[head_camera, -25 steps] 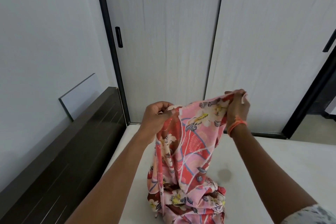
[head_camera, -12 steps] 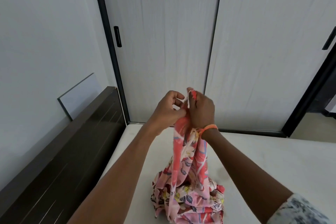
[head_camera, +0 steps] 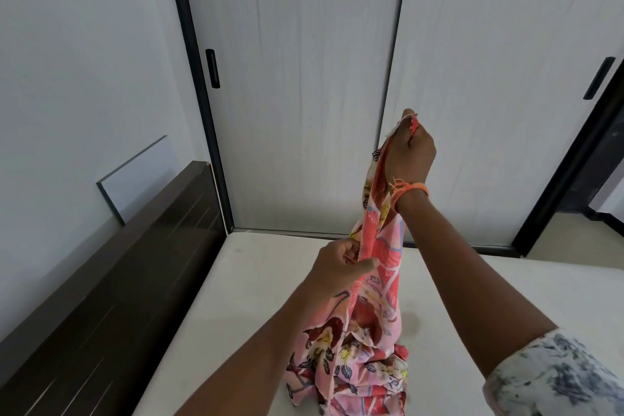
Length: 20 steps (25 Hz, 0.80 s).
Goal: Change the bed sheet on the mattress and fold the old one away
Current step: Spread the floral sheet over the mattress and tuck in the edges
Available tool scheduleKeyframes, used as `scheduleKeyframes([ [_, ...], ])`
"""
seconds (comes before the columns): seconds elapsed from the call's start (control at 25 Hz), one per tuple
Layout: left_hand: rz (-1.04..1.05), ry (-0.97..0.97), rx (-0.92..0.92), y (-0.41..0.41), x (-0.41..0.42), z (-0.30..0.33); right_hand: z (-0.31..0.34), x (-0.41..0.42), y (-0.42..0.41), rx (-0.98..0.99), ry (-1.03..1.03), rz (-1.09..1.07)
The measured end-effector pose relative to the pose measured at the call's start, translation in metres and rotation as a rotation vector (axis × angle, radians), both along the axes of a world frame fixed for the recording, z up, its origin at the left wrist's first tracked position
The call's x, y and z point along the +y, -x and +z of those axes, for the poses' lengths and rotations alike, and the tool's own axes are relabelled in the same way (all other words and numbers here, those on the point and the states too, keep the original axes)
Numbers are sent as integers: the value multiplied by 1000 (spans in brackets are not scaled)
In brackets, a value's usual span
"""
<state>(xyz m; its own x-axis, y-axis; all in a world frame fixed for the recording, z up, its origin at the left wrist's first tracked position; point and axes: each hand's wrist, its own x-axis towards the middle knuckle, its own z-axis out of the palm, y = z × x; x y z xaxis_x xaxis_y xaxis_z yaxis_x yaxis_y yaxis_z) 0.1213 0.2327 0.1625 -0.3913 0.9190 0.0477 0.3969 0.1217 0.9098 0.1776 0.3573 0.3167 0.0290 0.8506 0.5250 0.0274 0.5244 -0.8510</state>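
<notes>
A pink and red floral sheet (head_camera: 378, 280) hangs as a narrow gathered strip above the bare white mattress (head_camera: 250, 297). My right hand (head_camera: 410, 149), with an orange thread on its wrist, grips the sheet's top corners high up in front of the wardrobe. Lower down, my left hand (head_camera: 337, 267) pinches the folded edge of the strip between thumb and fingers. The sheet's lower part lies bunched in a heap (head_camera: 351, 378) on the mattress near me.
A dark wooden headboard (head_camera: 111, 280) runs along the left wall. Two pale sliding wardrobe doors (head_camera: 297, 94) with black handles stand right behind the mattress. A doorway opens at the far right (head_camera: 601, 192). A white panel (head_camera: 135, 179) leans on the left wall.
My hands were together at the top of the sheet. The right hand has since risen to the right with the corners, and the left hand slid down the edge.
</notes>
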Motion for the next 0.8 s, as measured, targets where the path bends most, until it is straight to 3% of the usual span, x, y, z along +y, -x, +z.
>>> scheduleKeyframes([
  [0.12, 93, -21, -31, 3, 7, -15, 2, 5, -4, 39, 13, -27],
  [0.24, 57, 44, -209, 1, -1, -31, 3, 19, -10, 39, 60, -58],
  [0.32, 122, -25, -351, -3, -7, -28, -2, 20, -12, 53, 124, -36],
  [0.44, 300, -262, -477, 22, -1, 8, -15, 13, -21, 200, 282, 122],
  [0.56, 259, -397, -424, 45, 1, 69, -32, -10, -20, 295, 342, 423],
  [0.68, 106, -465, -324, 37, 7, 120, -56, -51, 1, 20, 64, 534],
  [0.8, 79, -442, -230, 34, 12, 141, -57, -61, 8, -209, -182, 357],
])
